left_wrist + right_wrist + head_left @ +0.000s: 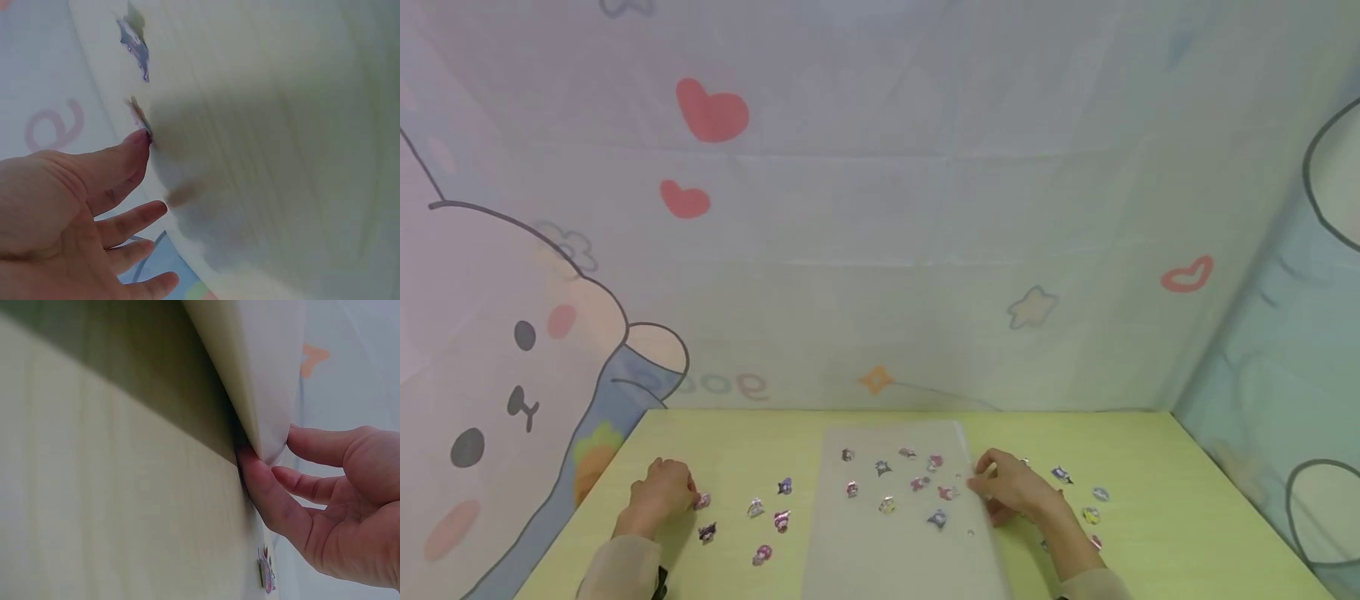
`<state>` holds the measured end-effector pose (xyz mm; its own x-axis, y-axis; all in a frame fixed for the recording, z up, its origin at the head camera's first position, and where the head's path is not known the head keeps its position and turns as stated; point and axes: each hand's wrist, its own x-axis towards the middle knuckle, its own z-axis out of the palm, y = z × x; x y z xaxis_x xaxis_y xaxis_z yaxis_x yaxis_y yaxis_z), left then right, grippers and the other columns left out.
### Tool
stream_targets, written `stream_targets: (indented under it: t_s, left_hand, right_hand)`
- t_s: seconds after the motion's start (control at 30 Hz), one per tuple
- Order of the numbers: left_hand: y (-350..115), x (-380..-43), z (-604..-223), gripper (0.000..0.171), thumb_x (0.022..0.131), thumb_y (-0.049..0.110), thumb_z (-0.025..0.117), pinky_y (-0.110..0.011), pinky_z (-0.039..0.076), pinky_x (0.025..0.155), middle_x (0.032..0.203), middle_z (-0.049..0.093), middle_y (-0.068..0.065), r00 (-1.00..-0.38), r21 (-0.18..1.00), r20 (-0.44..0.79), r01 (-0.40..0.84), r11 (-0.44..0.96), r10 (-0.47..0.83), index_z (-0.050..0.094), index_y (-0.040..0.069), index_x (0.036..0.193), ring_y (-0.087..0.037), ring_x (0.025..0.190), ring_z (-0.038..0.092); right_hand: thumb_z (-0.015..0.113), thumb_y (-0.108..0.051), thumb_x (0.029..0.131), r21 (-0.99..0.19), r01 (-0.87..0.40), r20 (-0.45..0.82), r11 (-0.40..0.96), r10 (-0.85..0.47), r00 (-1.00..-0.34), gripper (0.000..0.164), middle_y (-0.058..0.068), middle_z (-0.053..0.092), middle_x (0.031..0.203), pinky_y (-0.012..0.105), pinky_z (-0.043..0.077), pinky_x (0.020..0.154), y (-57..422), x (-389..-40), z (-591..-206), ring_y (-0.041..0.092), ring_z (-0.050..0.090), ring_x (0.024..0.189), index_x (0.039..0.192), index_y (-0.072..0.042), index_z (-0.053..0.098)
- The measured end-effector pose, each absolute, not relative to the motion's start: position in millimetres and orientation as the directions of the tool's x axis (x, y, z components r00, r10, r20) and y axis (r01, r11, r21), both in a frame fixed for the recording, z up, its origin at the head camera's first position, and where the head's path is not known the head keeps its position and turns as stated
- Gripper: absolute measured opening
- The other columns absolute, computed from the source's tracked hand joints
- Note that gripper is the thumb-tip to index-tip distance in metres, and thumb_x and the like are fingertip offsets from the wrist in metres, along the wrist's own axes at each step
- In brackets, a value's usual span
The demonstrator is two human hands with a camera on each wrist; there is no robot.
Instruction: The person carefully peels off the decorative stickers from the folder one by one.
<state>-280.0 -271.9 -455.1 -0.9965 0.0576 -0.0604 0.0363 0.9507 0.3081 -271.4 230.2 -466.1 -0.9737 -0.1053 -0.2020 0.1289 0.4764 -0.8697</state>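
Observation:
In the head view, my left hand (662,493) is at the table's left side, thumb and forefinger pinching a small pink cartoon sticker (702,501). The left wrist view shows the sticker (139,115) rising edge-on from the fingertips, the other fingers spread. A dark sticker (707,532) lies just below this hand. My right hand (1011,486) is at the right edge of a pale, flat board (880,575). Seen from the right wrist, thumb and fingers grip the white board's edge (269,375), with shadow under it. Several shiny stickers (887,505) lie on the board's far half.
More stickers, such as a pink one (763,554), lie between the left hand and the board. Others, including a yellow one (1091,515), are scattered to the right around the right forearm. Behind the yellow table (1150,450) hangs a printed cloth (880,208).

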Motion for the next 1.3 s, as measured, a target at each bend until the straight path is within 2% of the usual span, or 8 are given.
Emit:
stream_targets:
  t_s: [0.2,0.33,0.47,0.6,0.77,1.07,1.17,1.3]
  left_hand:
    - [-270,-281,-456,0.008,0.086,0.004,0.068,-0.076,0.028,0.091,0.105,0.058,-0.021,-0.997,0.293,-0.033,0.051,0.955,0.064,0.063,0.007,0.081,-0.061,0.131,0.02]
    - [-262,-280,-457,0.01,0.085,0.003,0.068,-0.077,0.024,0.093,0.105,0.055,-0.021,-0.997,0.3,-0.011,0.065,0.952,0.071,0.059,0.008,0.083,-0.06,0.133,0.018]
    - [-245,-280,-457,0.011,0.087,0.009,0.07,-0.076,0.021,0.097,0.114,0.054,-0.023,-0.994,0.32,0.036,0.105,0.942,0.099,0.062,0.005,0.094,-0.058,0.135,0.018]
    - [-219,-282,-456,0.017,0.088,0.012,0.071,-0.075,0.025,0.097,0.124,0.053,-0.027,-0.981,0.329,0.105,0.19,0.925,0.164,0.066,0.005,0.103,-0.057,0.134,0.023]
    - [-180,-282,-454,0.016,0.089,0.015,0.072,-0.073,0.03,0.096,0.128,0.052,-0.026,-0.953,0.32,0.161,0.295,0.9,0.255,0.069,0.008,0.102,-0.055,0.134,0.028]
    - [-118,-282,-454,0.022,0.088,0.018,0.073,-0.071,0.018,0.105,0.139,0.048,-0.023,-0.936,0.371,0.085,0.347,0.861,0.341,0.07,0.011,0.109,-0.047,0.141,0.021]
    - [-101,-283,-453,0.021,0.088,0.015,0.072,-0.07,0.018,0.105,0.137,0.049,-0.022,-0.934,0.364,0.085,0.354,0.862,0.348,0.071,0.01,0.108,-0.048,0.141,0.021]
    - [-84,-282,-453,0.011,0.087,0.011,0.071,-0.07,0.02,0.105,0.129,0.055,-0.02,-0.932,0.349,0.085,0.36,0.865,0.353,0.071,0.009,0.098,-0.049,0.139,0.023]
  right_hand:
    - [0.062,-0.008,0.094,-0.871,0.115,-0.192,0.477,-0.116,-0.975,0.027,0.018,0.058,0.098,0.04,0.056,0.057,231,-271,-465,0.029,0.063,0.067,0.114,0.003,0.048]
    - [0.062,-0.008,0.094,-0.871,0.121,-0.198,0.476,-0.114,-0.974,0.027,0.017,0.058,0.099,0.041,0.056,0.057,230,-270,-465,0.029,0.063,0.067,0.115,0.003,0.048]
    - [0.062,-0.007,0.094,-0.87,0.136,-0.206,0.473,-0.101,-0.973,0.026,0.016,0.059,0.099,0.04,0.056,0.057,229,-270,-465,0.028,0.064,0.067,0.114,0.002,0.049]
    - [0.062,-0.007,0.094,-0.869,0.137,-0.207,0.475,-0.098,-0.973,0.026,0.016,0.059,0.097,0.04,0.056,0.056,230,-271,-466,0.028,0.064,0.067,0.114,0.002,0.049]
    - [0.062,-0.007,0.094,-0.868,0.138,-0.207,0.478,-0.095,-0.974,0.026,0.016,0.058,0.096,0.039,0.056,0.055,229,-271,-466,0.028,0.063,0.066,0.115,0.002,0.049]
    - [0.062,-0.007,0.095,-0.868,0.128,-0.204,0.48,-0.109,-0.973,0.025,0.016,0.059,0.095,0.038,0.056,0.054,224,-275,-467,0.027,0.064,0.064,0.114,0.002,0.049]
    - [0.062,-0.007,0.095,-0.87,0.128,-0.205,0.475,-0.113,-0.972,0.025,0.017,0.058,0.096,0.039,0.056,0.054,225,-275,-467,0.028,0.063,0.065,0.113,0.002,0.049]
    - [0.062,-0.007,0.095,-0.872,0.132,-0.21,0.471,-0.117,-0.971,0.025,0.017,0.058,0.096,0.039,0.055,0.055,227,-274,-468,0.028,0.061,0.066,0.113,0.003,0.047]
